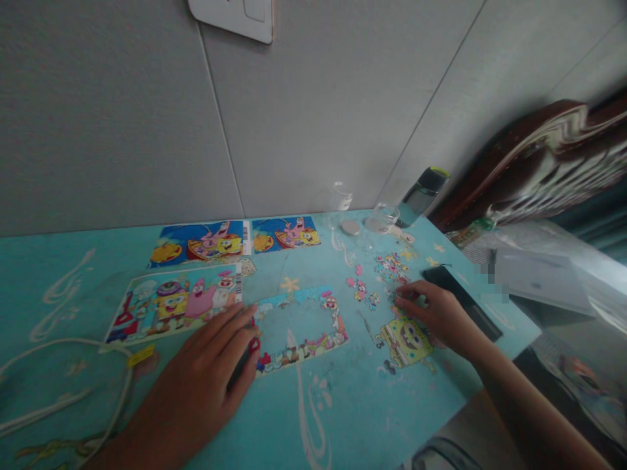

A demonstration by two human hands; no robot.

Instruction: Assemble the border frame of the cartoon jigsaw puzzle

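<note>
My left hand (pixel 210 365) lies with stretched fingers at the left edge of a partly built jigsaw puzzle (pixel 298 356). Its border pieces form a rectangle around a bare middle. My right hand (pixel 435 313) is closed, fingertips drawn together at the near side of a heap of loose puzzle pieces (pixel 390 266). What lies between those fingertips is too small to make out. A few joined or touching pieces (pixel 362 292) sit left of the heap. Behind my left hand lies a printed cartoon picture card (pixel 171 303).
Two blue picture cards (pixel 208 241) (pixel 287 234) lie by the wall. Clear containers (pixel 341 199) (pixel 386 214), a round lid (pixel 350 227) and a dark bottle (pixel 424 192) stand behind the heap. A black phone (pixel 465 303) is right of my right hand. A white cable (pixel 125 385) curves at left.
</note>
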